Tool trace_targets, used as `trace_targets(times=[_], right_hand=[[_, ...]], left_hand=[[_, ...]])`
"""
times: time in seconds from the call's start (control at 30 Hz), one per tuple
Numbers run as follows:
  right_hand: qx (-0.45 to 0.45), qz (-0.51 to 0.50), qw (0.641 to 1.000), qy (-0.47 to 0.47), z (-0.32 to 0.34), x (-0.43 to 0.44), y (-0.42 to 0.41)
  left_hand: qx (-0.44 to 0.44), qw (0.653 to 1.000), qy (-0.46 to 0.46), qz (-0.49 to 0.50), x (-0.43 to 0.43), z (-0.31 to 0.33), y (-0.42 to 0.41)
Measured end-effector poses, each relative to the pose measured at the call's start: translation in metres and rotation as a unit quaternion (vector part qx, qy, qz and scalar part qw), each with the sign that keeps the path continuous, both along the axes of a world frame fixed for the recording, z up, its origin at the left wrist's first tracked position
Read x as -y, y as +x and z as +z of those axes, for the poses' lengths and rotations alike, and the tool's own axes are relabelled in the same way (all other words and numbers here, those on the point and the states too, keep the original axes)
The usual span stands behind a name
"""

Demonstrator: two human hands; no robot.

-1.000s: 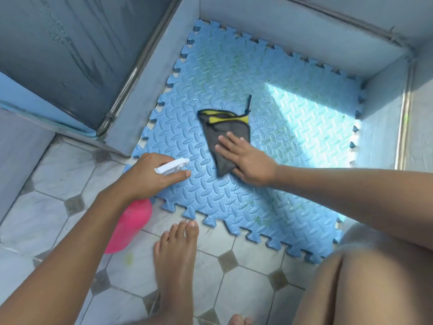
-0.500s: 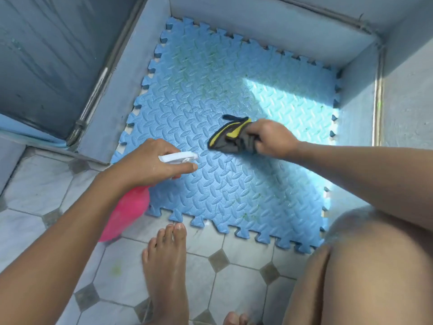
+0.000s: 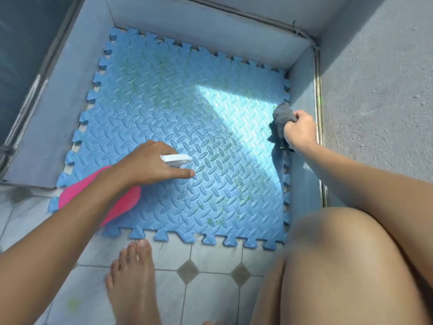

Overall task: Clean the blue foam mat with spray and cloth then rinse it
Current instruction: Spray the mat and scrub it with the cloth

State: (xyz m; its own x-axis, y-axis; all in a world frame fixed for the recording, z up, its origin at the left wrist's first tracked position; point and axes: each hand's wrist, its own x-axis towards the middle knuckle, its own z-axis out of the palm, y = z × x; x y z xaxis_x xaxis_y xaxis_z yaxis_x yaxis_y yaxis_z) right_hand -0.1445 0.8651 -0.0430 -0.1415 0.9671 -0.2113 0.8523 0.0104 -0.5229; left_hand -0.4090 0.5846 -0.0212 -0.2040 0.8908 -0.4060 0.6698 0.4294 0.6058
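The left hand (image 3: 150, 165) is clamped on the pink spray bottle (image 3: 110, 198) over the blue mat (image 3: 178, 118), nozzle toward three o'clock. The right hand (image 3: 298, 131) grips the bunched grey cloth (image 3: 280, 120) at the mat's three o'clock edge.

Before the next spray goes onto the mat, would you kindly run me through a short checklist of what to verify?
1. Spray bottle gripped in left hand: ok.
2. White nozzle aimed over the blue foam mat: ok.
3. Cloth held in right hand: ok, bunched at the mat's right edge.
4. Cloth out of the spray path: ok.
5. Green specks gone from the mat: not ok, several show near the front.
6. Liquid left in the bottle: cannot tell.
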Motion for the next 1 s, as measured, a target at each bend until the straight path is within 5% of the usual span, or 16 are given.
trace_targets(times=[0.07, 0.2, 0.37, 0.57, 0.73, 1.0], right_hand=[[-0.003, -0.008, 1.000, -0.017, -0.003, -0.001, 0.001], [0.000, 0.001, 0.999, -0.043, -0.007, 0.002, 0.004], [-0.008, -0.006, 0.998, -0.054, -0.008, 0.002, -0.002], [-0.003, 0.024, 0.998, -0.055, -0.013, 0.005, -0.008], [-0.016, 0.031, 0.997, -0.064, -0.013, 0.007, -0.011], [-0.003, 0.047, 0.998, -0.049, -0.008, 0.009, -0.006]], left_hand=[[0.023, 1.000, 0.000, 0.006, -0.002, -0.001, -0.002], [-0.061, 0.996, 0.019, 0.059, -0.003, 0.000, 0.002], [0.006, 0.997, 0.007, 0.071, -0.004, 0.000, -0.002], [-0.038, 0.986, 0.027, 0.158, -0.001, 0.005, 0.009], [0.078, 0.994, 0.021, 0.067, 0.001, 0.004, 0.004], [0.067, 0.997, 0.026, -0.019, -0.003, -0.004, 0.025]])
